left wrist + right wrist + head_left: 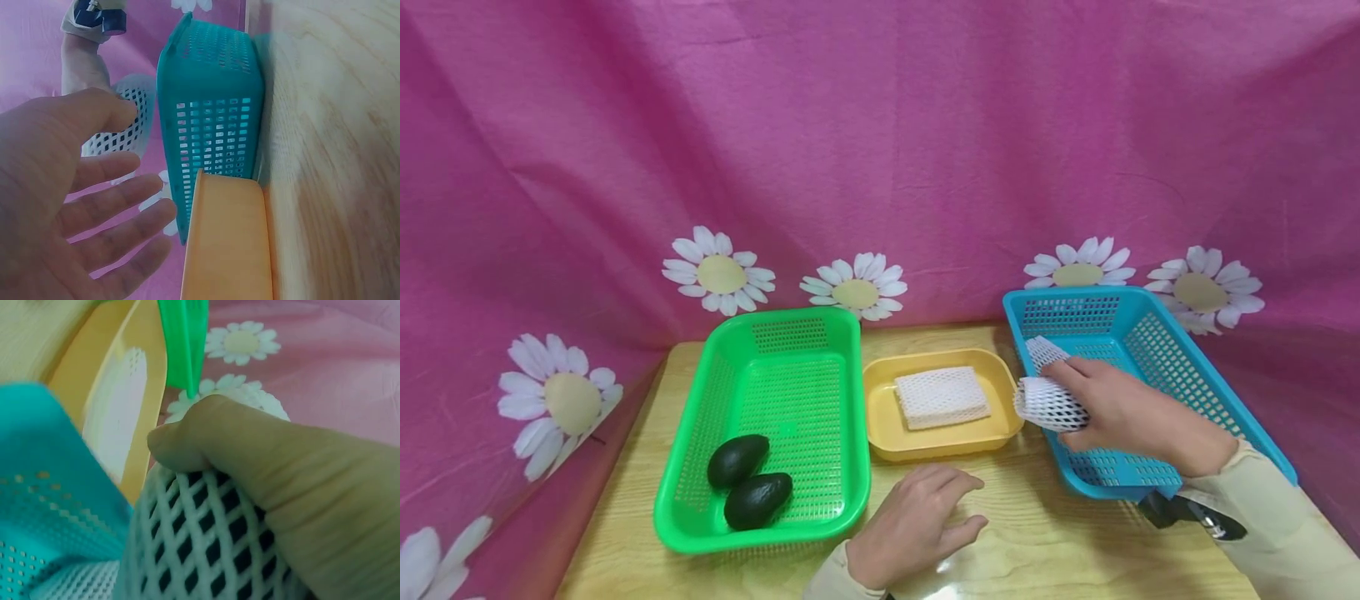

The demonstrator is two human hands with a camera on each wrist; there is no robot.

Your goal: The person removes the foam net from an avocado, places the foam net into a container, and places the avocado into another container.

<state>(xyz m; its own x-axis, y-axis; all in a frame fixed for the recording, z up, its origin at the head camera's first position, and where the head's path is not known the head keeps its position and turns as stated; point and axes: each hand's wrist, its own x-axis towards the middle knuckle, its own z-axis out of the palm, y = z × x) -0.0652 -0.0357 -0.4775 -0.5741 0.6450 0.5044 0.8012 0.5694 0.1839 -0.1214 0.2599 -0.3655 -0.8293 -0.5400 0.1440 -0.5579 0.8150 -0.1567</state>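
My right hand [1108, 408] grips a white foam net sleeve [1049, 405] over the left side of the blue basket [1213, 375]. Dark patches show through its mesh in the right wrist view, with the thumb [225, 437] lying across it. More white netting [1043, 352] shows beyond the fingers; whether it is the same piece I cannot tell. Another net piece [81, 581] lies inside the blue basket. My left hand [921, 525] holds nothing, fingers spread, in front of the yellow tray [895, 448], where white foam netting [943, 397] lies flat.
On the left stands a green basket [857, 400] with two dark avocados [739, 461] near its front. The yellow tray sits between the two baskets on a wooden table [1000, 533]. A pink flowered curtain [880, 150] hangs behind the table.
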